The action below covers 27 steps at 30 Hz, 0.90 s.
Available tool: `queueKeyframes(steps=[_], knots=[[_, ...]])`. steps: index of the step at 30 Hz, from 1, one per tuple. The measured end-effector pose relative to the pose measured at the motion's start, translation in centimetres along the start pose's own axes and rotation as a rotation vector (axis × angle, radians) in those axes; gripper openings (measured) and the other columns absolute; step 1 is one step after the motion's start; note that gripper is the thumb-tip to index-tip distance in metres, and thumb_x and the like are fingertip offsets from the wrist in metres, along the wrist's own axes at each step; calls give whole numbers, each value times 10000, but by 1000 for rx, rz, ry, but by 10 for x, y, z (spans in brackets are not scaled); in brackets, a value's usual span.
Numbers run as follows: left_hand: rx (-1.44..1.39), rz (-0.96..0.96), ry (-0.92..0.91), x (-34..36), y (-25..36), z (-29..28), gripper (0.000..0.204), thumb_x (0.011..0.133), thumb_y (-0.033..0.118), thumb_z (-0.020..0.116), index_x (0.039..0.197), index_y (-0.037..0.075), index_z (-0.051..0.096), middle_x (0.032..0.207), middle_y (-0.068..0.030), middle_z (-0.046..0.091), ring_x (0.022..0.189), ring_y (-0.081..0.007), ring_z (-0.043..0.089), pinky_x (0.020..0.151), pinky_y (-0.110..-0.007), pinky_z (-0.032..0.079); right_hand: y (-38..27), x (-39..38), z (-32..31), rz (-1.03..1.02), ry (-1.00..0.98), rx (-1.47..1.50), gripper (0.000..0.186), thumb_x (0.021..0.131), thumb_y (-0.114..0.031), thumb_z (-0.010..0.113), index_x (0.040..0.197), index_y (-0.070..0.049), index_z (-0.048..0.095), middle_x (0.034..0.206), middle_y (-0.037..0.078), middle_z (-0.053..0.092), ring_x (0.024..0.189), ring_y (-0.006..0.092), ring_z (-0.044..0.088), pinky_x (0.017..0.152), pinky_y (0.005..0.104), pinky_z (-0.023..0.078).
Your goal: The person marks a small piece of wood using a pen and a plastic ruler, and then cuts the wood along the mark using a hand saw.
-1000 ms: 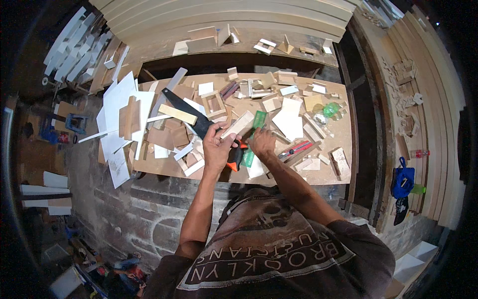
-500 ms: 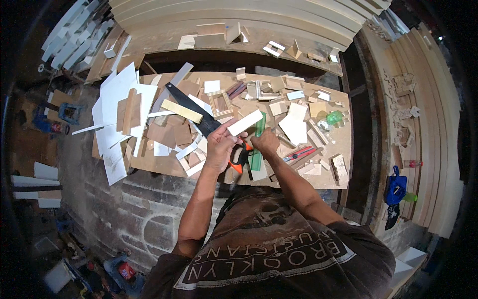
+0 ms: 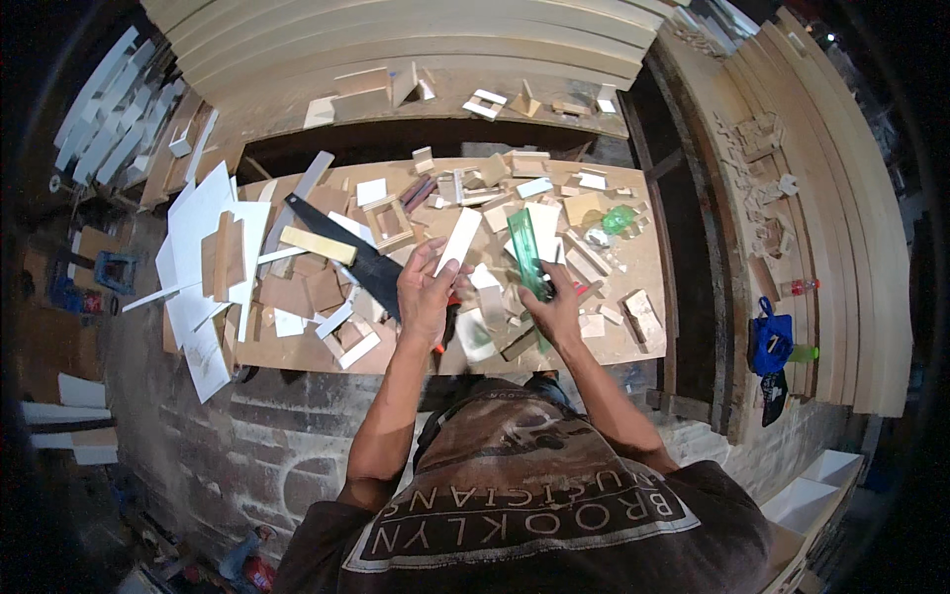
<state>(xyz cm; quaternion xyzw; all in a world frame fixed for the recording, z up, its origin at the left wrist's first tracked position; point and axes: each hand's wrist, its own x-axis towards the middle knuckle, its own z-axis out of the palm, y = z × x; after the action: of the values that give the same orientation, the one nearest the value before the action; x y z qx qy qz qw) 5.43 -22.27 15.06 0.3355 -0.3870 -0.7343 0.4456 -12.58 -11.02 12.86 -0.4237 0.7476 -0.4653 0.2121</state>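
Note:
My left hand (image 3: 426,294) grips a short white board (image 3: 458,241), its fingers behind the board and thumb across the lower end. To the right, my right hand (image 3: 554,303) is closed around a long green plastic channel-shaped piece (image 3: 522,236), which slants over the table. A hand saw with a black blade (image 3: 371,275) lies left of my left hand. Its black and orange handle is mostly hidden behind that hand and wrist. Across the saw blade rests a pale yellow wooden strip (image 3: 318,245).
Wood offcuts and small frames (image 3: 388,220) crowd the worktable (image 3: 633,342). White sheets (image 3: 203,337) overhang its left end. A crumpled green plastic bottle (image 3: 618,220) lies at the right. Behind stands a shelf with small wooden pieces (image 3: 485,104); a blue bag (image 3: 772,342) hangs at the right.
My right hand has shifted right of the green piece's middle, and the piece now tilts the other way. The white board in my left hand has turned more upright. The whole view has shifted.

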Motion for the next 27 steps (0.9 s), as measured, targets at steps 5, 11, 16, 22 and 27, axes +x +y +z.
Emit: queueKeyframes(steps=[5,11,16,22,27], knots=[[36,18,-141,-6,-18,61,380,987,99,595,1328,-66,567,1122,-105,692,936,-134,673,777,-260,535,-16,-41,-90,-328,-17,-184,632,753,-47,777,1344,-11,557,1238,230,570,1114,399,617,890,401,522],[103,78,-350,-20,-49,134,371,979,84,621,1325,-46,592,1117,-61,683,906,-61,623,812,-208,500,-7,-67,-144,-182,18,-331,625,778,-97,758,1363,-46,545,1213,202,569,1068,401,620,857,412,533],[189,128,-422,-48,-58,200,341,952,25,642,1277,-67,594,1096,-79,678,928,-73,621,795,-210,508,28,-79,-183,-253,184,-280,668,761,-83,785,1381,-35,542,1060,144,598,804,267,598,696,360,515],[167,185,-431,-68,-81,239,305,940,28,651,1223,-44,563,1085,-86,656,948,-115,641,804,-243,534,37,-91,-223,-272,251,-291,636,767,-85,789,1358,-16,564,1121,166,611,920,306,640,787,378,533],[217,202,-399,-80,-92,252,295,944,21,655,1226,-49,603,1060,-77,673,916,-97,634,786,-228,522,44,-96,-239,-291,259,-243,610,774,-86,786,1338,1,572,1137,186,608,975,330,641,827,387,533]])
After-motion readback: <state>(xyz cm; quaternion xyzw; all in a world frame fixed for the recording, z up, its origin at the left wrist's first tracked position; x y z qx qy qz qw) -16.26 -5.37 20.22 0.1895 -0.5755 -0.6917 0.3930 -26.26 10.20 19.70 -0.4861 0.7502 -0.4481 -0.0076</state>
